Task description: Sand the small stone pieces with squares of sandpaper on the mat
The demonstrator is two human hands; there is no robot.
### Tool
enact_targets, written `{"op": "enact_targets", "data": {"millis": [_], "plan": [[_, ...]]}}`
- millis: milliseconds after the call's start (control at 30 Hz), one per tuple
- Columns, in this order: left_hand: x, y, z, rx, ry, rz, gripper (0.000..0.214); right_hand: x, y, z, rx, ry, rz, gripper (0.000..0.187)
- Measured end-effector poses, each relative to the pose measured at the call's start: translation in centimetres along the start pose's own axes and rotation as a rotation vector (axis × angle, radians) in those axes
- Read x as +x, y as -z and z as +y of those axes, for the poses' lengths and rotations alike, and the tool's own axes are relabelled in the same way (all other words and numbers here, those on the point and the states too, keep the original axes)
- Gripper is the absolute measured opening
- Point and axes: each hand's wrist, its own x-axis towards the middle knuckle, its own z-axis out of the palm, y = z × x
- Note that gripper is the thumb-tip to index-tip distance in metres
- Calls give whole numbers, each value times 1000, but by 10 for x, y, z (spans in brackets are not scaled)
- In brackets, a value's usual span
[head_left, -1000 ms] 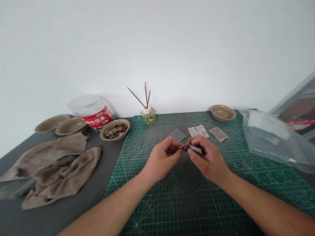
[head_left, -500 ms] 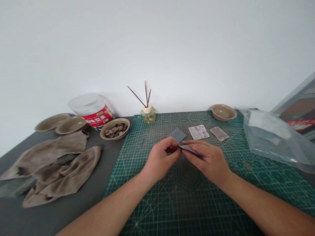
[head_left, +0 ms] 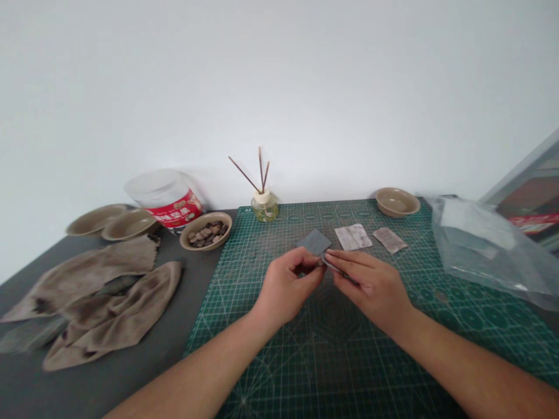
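Over the green cutting mat (head_left: 279,349), my two hands meet at the fingertips. My right hand (head_left: 371,282) is closed on a thin, grey, folded piece of sandpaper (head_left: 334,267), seen nearly edge-on. My left hand (head_left: 286,285) pinches thumb against forefinger beside the sandpaper's tip. Whatever lies in that pinch is too small and covered to name. Just beyond my fingers, a dark grey square of sandpaper (head_left: 315,240) lies flat on the mat. Two pale, worn pieces, a larger one (head_left: 353,237) and a smaller one (head_left: 390,240), lie to its right.
A bowl of stones (head_left: 206,231), a clear jar with red label (head_left: 172,203) and brown cloths (head_left: 117,314) are at left. A reed diffuser (head_left: 265,206) stands by the wall. At right are a tan bowl (head_left: 397,202) and a clear plastic bag (head_left: 484,250).
My right fingers have shifted slightly on the sandpaper, which now shows less of its face between them. My left hand keeps its pinch in nearly the same spot.
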Motion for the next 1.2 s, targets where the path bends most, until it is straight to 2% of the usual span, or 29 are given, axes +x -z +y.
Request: {"op": "enact_targets", "data": {"millis": [167, 333, 467, 667, 800, 1033, 1200], "plan": [[1, 0, 0, 25, 34, -13, 15, 0, -3, 0, -24, 81, -14, 31], [1, 0, -1, -61, 26, -3, 8, 1, -3, 0, -66, 75, 8, 31], [-1, -1, 0, -123, 7, -7, 13, 1, -1, -1, -49, 135, 1, 33], [-3, -3, 7, -252, -64, -2, 11, 1, 4, -3, -4, 61, 52, 33], [-1, 0, 5, -132, -109, 2, 13, -1, 5, -6, 54, 55, 65, 39], [-4, -2, 5, -79, -15, -40, 11, -3, 1, -2, 4, 112, 15, 44], [-5, -2, 11, -263, -61, -29, 9, -2, 1, -4, 15, 37, 48, 35]]}}
